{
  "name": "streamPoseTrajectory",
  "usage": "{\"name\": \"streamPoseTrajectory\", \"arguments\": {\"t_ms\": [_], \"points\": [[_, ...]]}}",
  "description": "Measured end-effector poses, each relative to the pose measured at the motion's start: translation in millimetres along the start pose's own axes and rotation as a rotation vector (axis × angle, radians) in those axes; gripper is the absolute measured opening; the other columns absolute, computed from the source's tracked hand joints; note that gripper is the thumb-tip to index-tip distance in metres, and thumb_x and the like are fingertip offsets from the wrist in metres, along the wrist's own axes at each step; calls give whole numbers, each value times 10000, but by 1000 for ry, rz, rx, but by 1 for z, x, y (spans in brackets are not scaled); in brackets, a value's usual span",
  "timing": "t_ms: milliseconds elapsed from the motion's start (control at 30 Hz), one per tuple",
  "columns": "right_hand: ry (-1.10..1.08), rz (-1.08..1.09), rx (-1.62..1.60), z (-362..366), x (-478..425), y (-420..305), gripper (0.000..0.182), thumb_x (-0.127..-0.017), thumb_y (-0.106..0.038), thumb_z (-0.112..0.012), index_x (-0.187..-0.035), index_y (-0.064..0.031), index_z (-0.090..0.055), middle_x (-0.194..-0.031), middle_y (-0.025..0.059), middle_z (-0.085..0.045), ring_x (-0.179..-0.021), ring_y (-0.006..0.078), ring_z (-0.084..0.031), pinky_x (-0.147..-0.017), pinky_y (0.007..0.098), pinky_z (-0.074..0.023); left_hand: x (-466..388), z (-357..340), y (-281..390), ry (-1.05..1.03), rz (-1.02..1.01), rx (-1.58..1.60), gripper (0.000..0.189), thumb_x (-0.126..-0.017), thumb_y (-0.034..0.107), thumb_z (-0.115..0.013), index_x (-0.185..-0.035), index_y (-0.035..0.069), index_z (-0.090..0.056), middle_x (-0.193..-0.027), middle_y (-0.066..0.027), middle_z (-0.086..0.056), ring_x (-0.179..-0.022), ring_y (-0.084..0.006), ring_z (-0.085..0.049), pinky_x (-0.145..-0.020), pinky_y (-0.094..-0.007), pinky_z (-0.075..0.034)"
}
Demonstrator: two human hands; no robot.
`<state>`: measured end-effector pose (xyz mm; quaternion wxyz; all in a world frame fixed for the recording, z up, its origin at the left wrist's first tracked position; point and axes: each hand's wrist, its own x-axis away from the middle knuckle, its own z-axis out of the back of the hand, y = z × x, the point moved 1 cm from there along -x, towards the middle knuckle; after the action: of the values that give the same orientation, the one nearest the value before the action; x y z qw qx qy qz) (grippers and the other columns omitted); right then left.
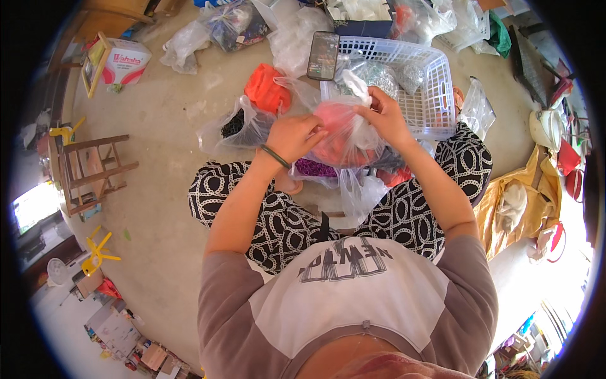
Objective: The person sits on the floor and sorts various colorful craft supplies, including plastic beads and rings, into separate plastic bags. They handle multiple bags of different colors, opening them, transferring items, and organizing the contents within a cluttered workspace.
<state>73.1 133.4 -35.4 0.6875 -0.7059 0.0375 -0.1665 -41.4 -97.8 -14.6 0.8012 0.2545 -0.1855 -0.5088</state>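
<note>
A clear plastic bag (352, 137) with pinkish-red contents is before me, above my lap. My right hand (383, 113) pinches its gathered, whitish neck at the upper right. At the bag's left edge is my left hand (300, 135), fingers curled close to the plastic; whether they grip it cannot be made out. Below the bag lies purple shredded material (315, 168) in clear plastic. To the left are a clear bag with black contents (233, 124) and a red plastic bag (268, 89). Behind, a white plastic basket (440, 94) holds bags of silvery material (378, 78).
A smartphone (323, 56) rests at the basket's left corner. Further back, several plastic bags (300, 35) lie on the floor near a printed carton (125, 61). A wooden rack (97, 173) and yellow stool (98, 253) are far left; a yellow sack (525, 199) is right.
</note>
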Motion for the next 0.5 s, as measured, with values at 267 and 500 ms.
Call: {"name": "streamPoseTrajectory", "arguments": {"t_ms": [267, 500], "points": [[-130, -87, -187, 12, 15, 27, 479, -839, 55, -673, -1295, 14, -534, -1064, 65, -676, -959, 125, -641, -845, 282, -530, -38, -19, 49, 276, -67, 318, 198, -836, 162, -723, -973, 71, -614, -901, -69, -637, -795, -243, -670, -666, -368, -516], [1, -193, -283, 16, 14, 29, 280, -828, 79, -668, -1078, -1, -573, -948, 51, -646, -873, 130, -636, -766, 280, -541, -55, -31, 54, 225, -45, 193, 243, -789, 148, -733, -935, 63, -558, -908, -71, -599, -791, -274, -637, -682, -391, -500]]}}
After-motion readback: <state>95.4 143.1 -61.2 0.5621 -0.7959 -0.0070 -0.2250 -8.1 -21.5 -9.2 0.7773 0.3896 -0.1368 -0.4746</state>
